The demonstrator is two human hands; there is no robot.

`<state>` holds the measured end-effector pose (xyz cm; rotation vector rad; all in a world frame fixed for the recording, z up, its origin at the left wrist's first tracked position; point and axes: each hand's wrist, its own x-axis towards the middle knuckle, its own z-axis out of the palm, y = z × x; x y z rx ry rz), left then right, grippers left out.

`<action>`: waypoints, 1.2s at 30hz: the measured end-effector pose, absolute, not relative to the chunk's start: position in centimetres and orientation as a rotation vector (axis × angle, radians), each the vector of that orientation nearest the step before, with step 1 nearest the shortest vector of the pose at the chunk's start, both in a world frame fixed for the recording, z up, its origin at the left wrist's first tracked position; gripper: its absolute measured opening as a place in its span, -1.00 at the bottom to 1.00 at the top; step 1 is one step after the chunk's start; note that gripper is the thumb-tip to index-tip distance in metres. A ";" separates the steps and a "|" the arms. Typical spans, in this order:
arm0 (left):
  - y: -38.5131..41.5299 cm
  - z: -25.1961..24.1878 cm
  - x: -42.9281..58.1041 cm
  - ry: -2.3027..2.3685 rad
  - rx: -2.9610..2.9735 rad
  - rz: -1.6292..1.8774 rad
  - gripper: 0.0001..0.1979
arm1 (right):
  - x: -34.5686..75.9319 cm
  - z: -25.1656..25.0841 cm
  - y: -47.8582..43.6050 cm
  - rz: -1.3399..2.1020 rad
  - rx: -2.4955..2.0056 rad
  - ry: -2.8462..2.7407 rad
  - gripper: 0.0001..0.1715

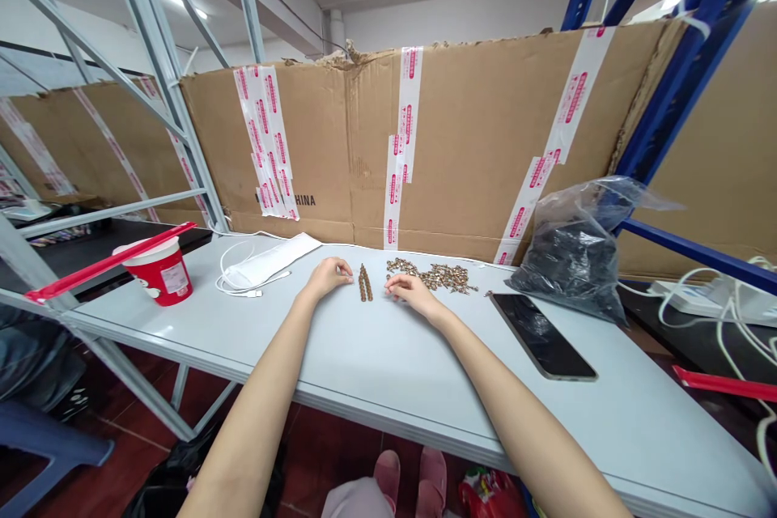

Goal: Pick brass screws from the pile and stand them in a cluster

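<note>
Two close rows of small brass-coloured metal pieces (365, 285) stand on the table between my hands, leaning together at the far end. Just left of them, my left hand (329, 278) rests on the tabletop, its fingers bent and a small gap showing between fingertips and thumb. On the other side, my right hand (413, 295) is at the near left edge of a loose heap of the same small metal pieces (449, 277). Its fingers are drawn together, and whatever is between the fingertips is too small to make out.
A black phone (542, 336) lies at the right, before a clear plastic bag of dark contents (574, 251). A white flat pouch with a cable (273, 261) and a red paper cup (161, 273) are at the left. Cardboard (473, 146) walls the back.
</note>
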<state>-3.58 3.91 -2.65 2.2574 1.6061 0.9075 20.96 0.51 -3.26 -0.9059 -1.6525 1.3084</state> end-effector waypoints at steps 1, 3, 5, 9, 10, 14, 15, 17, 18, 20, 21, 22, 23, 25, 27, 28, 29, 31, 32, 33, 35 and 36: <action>3.8 -2.5 -3.8 1.586 2.236 0.893 -0.78 | 21.0 -3.2 0.5 1.307 -0.904 -1.655 -0.90; 3.3 -2.2 -4.1 1.521 2.195 0.870 -0.76 | 21.0 -3.1 0.4 1.302 -0.905 -1.662 -0.90; 2.7 -2.0 -4.4 1.455 2.166 0.828 -0.74 | 21.1 -2.9 0.4 1.294 -0.915 -1.667 -0.90; 1.3 -1.6 -5.0 1.351 2.086 0.684 -0.62 | 21.2 -2.7 0.3 1.295 -0.923 -1.648 -0.89; 1.0 -1.5 -5.1 1.344 2.060 0.667 -0.59 | 21.2 -2.7 0.3 1.298 -0.923 -1.642 -0.89; 0.6 -1.4 -5.2 1.386 2.033 0.611 -0.53 | 21.3 -2.6 0.2 1.312 -0.923 -1.631 -0.88; 0.6 -1.4 -5.1 1.392 2.044 0.595 -0.51 | 21.3 -2.5 0.2 1.315 -0.923 -1.632 -0.87; 0.7 -1.4 -5.0 1.395 2.070 0.622 -0.52 | 21.4 -2.4 0.1 1.320 -0.926 -1.636 -0.86; 0.7 -1.4 -4.9 1.395 2.081 0.657 -0.54 | 21.4 -2.3 0.0 1.321 -0.931 -1.637 -0.86; 0.8 -1.4 -4.6 1.413 2.100 0.702 -0.58 | 21.4 -2.1 -0.1 1.324 -0.940 -1.638 -0.85; 0.8 -1.4 -4.5 1.437 2.115 0.687 -0.59 | 21.4 -2.1 -0.1 1.325 -0.941 -1.639 -0.85; 0.8 -1.4 -4.3 1.470 2.137 0.646 -0.59 | 21.4 -2.0 -0.2 1.326 -0.942 -1.637 -0.84; 0.8 -1.4 -4.2 1.509 2.165 0.586 -0.58 | 21.4 -2.0 -0.3 1.329 -0.941 -1.636 -0.84; 0.7 -1.3 -3.8 1.604 2.231 0.464 -0.57 | 21.4 -1.9 -0.4 1.333 -0.939 -1.633 -0.83; 0.6 -1.2 -3.3 1.702 2.291 0.372 -0.57 | 21.4 -1.8 -0.5 1.336 -0.936 -1.637 -0.82; 0.5 -1.2 -3.1 1.745 2.315 0.340 -0.57 | 21.4 -1.8 -0.5 1.337 -0.936 -1.647 -0.82; 0.5 -1.2 -2.8 1.781 2.335 0.316 -0.56 | 21.4 -1.8 -0.6 1.339 -0.937 -1.658 -0.82; 0.4 -1.2 -2.5 1.823 2.363 0.292 -0.55 | 21.4 -1.8 -0.6 1.345 -0.933 -1.678 -0.81; 0.5 -1.3 -2.4 1.836 2.373 0.285 -0.55 | 21.4 -1.8 -0.6 1.348 -0.928 -1.685 -0.81; 0.5 -1.3 -2.3 1.846 2.378 0.283 -0.55 | 21.4 -1.8 -0.5 1.350 -0.922 -1.691 -0.82; 0.6 -1.5 -2.3 1.861 2.380 0.294 -0.55 | 21.3 -1.9 -0.4 1.353 -0.913 -1.697 -0.82; 0.6 -1.6 -2.3 1.866 2.376 0.307 -0.54 | 21.3 -2.0 -0.4 1.353 -0.913 -1.700 -0.82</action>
